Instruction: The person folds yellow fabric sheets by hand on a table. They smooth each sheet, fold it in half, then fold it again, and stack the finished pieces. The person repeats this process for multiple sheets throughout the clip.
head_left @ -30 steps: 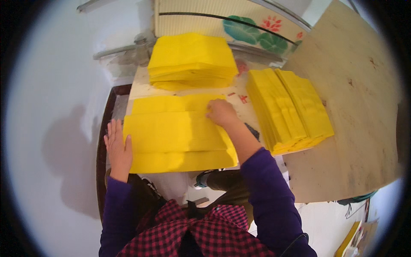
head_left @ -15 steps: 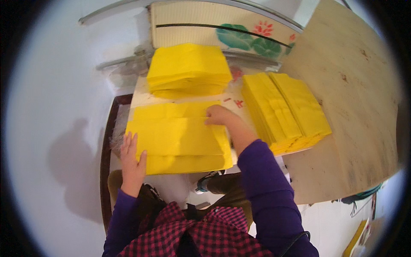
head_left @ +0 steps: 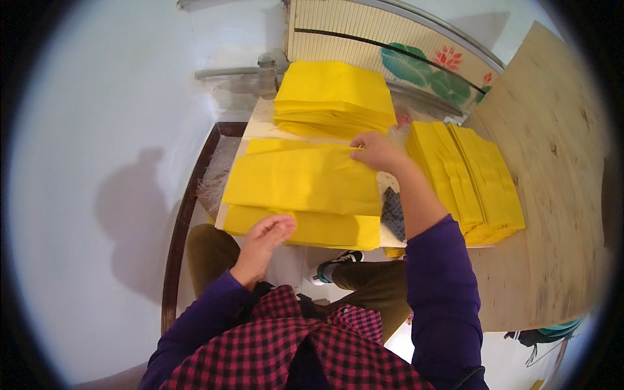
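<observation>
In front of me lie yellow folded cloth sheets [head_left: 299, 185], the upper one set farther away than the near strip [head_left: 325, 231] showing beneath it. The thumb and fingers of my right hand [head_left: 378, 153] pinch the upper sheet near its far right corner. My left hand [head_left: 263, 244] hovers at the near edge, slightly blurred, its fingers stretched loosely and nothing in them. Behind the sheets is a thick yellow stack [head_left: 335, 91]. Another yellow stack [head_left: 465, 175], of two folded columns, stands to the right.
The sheets rest on a pale wooden table [head_left: 260, 117]. A glass jar [head_left: 267, 75] stands at its far left corner. A dark grey patterned piece [head_left: 392, 214] lies by my right forearm. A large wooden board [head_left: 552, 195] fills the right side; a white wall [head_left: 117, 130] is on the left.
My left hand has lifted off the sheets' left edge and moved right along the near side. My right hand still grips near the far right corner. The whole view has shifted.
</observation>
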A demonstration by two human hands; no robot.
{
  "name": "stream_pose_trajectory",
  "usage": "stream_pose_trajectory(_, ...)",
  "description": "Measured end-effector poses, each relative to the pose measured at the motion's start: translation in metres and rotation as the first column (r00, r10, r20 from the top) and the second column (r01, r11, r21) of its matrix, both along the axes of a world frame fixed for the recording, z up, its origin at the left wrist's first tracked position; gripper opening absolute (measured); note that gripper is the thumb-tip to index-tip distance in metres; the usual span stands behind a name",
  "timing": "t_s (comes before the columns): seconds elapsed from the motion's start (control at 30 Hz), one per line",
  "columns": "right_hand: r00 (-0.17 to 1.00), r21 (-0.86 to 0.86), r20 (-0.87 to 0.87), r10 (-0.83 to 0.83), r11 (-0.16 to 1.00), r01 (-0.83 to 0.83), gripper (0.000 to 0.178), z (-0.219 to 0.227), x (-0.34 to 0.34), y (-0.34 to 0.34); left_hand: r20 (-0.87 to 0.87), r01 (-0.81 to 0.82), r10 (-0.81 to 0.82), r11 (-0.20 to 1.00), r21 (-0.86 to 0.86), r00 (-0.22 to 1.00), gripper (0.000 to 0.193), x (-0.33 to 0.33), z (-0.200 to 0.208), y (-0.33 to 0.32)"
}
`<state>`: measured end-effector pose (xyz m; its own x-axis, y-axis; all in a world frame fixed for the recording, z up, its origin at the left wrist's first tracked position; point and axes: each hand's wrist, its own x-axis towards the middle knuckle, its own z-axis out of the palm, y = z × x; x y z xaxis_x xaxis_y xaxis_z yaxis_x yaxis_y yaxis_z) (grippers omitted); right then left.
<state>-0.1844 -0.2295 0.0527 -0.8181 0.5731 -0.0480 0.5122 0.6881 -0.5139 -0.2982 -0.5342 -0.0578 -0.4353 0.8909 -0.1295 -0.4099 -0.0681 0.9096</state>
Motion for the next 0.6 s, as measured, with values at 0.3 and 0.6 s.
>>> stream_pose_trajectory(0.3,0.980,-0.094,-0.168,-0.105,0.991,0.090,0.021,0.041,0.050,-0.054,0.794,-0.181,-0.095,0.951,0.251,0.601,0.062,0.002,-0.015,0.038)
stream_pose_trajectory(0.6,0.873,-0.237,-0.383,-0.301,0.946,0.223,0.016,0.006,0.165,-0.143,0.730,-0.233,0.019,0.953,0.194,0.683,0.045,-0.003,0.002,0.064)
